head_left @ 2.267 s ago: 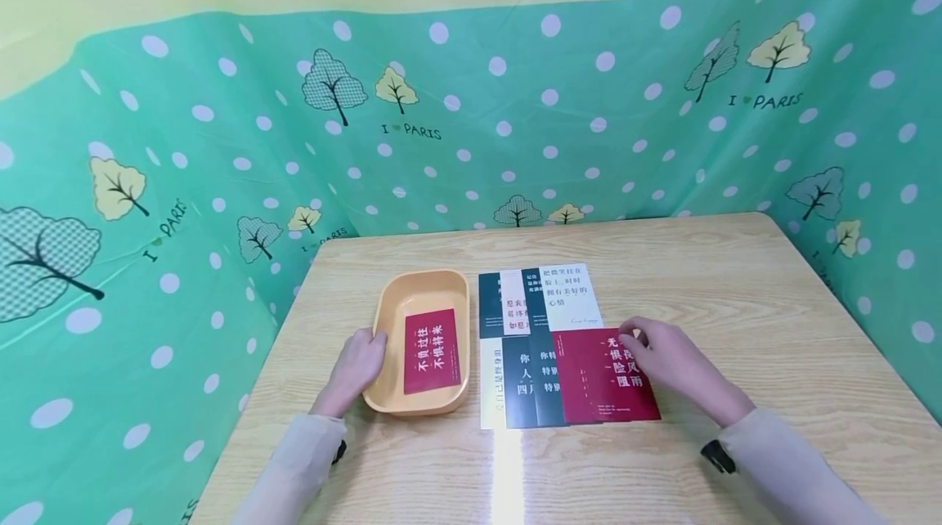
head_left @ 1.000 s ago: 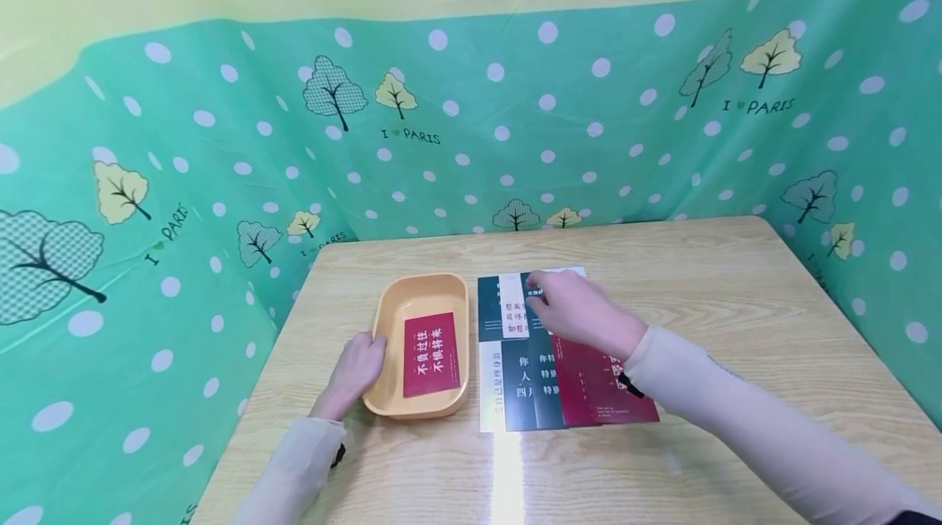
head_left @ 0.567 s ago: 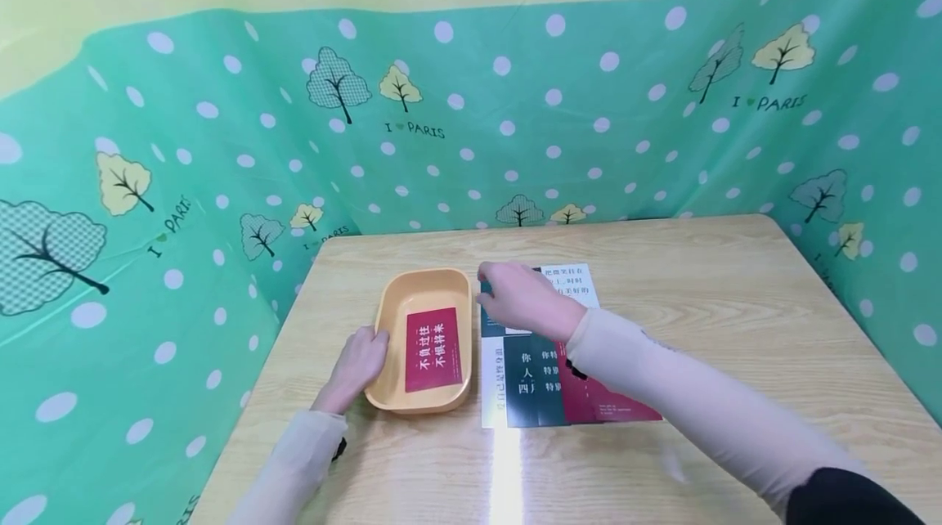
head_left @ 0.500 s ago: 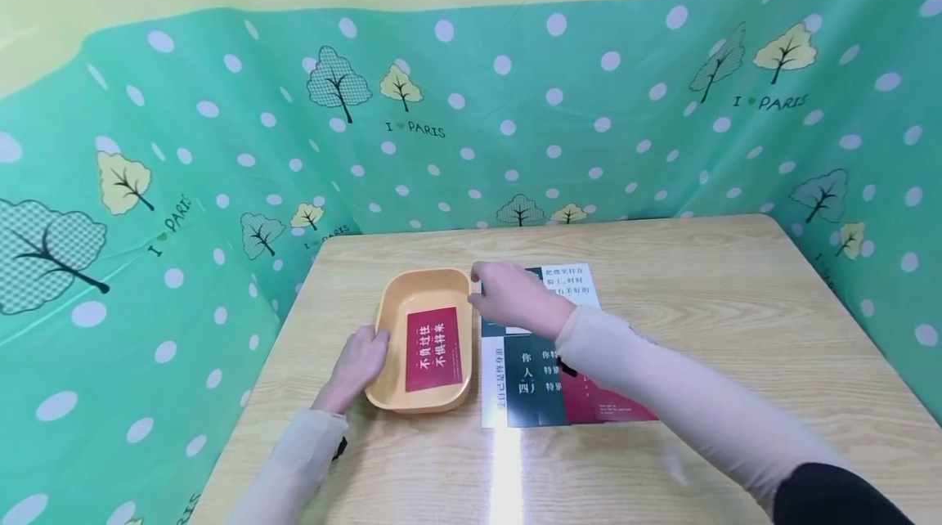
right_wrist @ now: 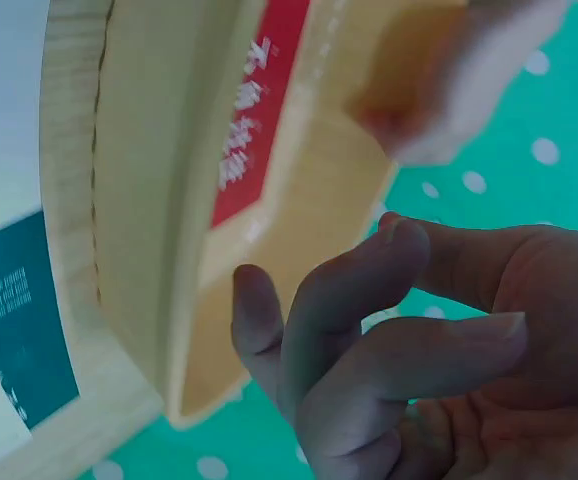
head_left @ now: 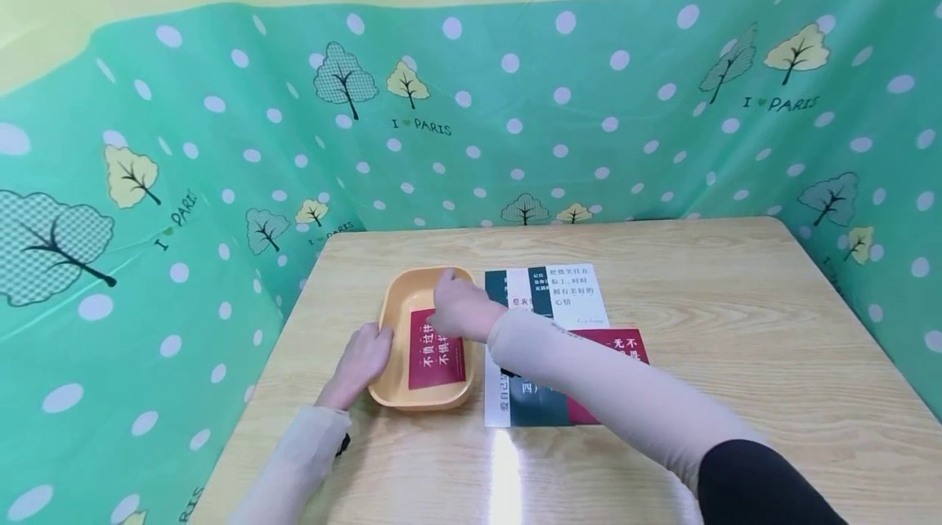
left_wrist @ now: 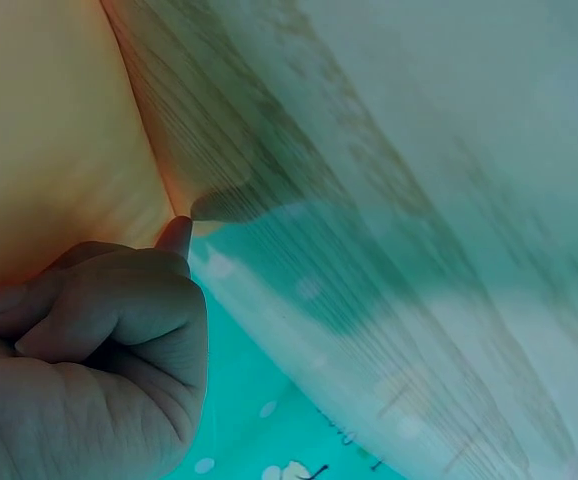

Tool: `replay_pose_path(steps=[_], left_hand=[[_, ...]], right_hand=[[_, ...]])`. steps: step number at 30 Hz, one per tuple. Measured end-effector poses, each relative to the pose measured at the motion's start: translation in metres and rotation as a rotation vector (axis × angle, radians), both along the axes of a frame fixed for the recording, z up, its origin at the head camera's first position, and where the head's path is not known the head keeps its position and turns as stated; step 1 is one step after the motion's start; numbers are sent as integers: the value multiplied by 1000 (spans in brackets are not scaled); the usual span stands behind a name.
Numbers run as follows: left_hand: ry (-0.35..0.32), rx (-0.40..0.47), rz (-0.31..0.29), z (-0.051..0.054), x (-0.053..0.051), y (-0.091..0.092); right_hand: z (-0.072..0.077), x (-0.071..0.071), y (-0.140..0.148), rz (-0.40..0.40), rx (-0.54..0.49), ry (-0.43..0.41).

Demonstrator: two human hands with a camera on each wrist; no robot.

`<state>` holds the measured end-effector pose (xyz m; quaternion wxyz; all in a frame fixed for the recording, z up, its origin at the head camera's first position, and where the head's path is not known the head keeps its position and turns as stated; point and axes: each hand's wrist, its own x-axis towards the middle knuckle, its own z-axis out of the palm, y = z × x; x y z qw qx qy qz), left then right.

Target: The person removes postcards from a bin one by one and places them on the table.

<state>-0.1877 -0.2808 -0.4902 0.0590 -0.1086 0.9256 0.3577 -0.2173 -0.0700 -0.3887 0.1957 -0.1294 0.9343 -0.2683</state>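
Observation:
My left hand (head_left: 362, 361) grips the left rim of an orange-yellow plastic basin (head_left: 423, 406). The left wrist view shows curled fingers (left_wrist: 119, 310) against the basin's wall (left_wrist: 59, 120). Inside lies a red postcard (head_left: 423, 361) with white characters. Over the basin hovers my right hand (head_left: 465, 306), covering part of that postcard in the head view. Seen by the right wrist camera, its fingers (right_wrist: 329, 300) are loosely bent, and nothing shows between them. To the basin's right, white (head_left: 577, 308), dark teal (head_left: 530, 406) and red postcards (head_left: 625, 339) overlap in two rows.
The wooden table (head_left: 699, 288) bears the basin and postcard rows. A green polka-dot cloth (head_left: 456, 124) with printed trees stands behind and at both sides. My right sleeve (head_left: 603, 378) crosses above the front row and hides part of it.
My right hand has left the front red postcard, crossed the back row leftward, and now hangs over the basin. The left hand keeps its grip on the rim.

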Motion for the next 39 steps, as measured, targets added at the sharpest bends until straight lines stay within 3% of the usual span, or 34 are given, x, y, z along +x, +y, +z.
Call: replay_pose_path(steps=[5, 11, 15, 21, 23, 28, 33, 39], left_hand=[[-10, -6, -1, 4, -1, 0], [-1, -15, -2, 1, 1, 1], [9, -23, -5, -1, 1, 2], [6, -26, 1, 0, 1, 0], [3, -26, 2, 0, 1, 0], [34, -62, -11, -1, 0, 0], [41, -66, -16, -1, 0, 0], [28, -47, 3, 1, 0, 2]], right_hand=[[-14, 0, -19, -27, 27, -31], [-28, 4, -36, 28, 91, -24], [-35, 5, -41, 50, 129, 32], [-41, 4, -45, 89, 231, 194], [-44, 4, -46, 90, 258, 205], [-54, 8, -49, 82, 292, 176], [-55, 15, -47, 23, 213, 87], [-55, 12, -48, 16, 159, 44]])
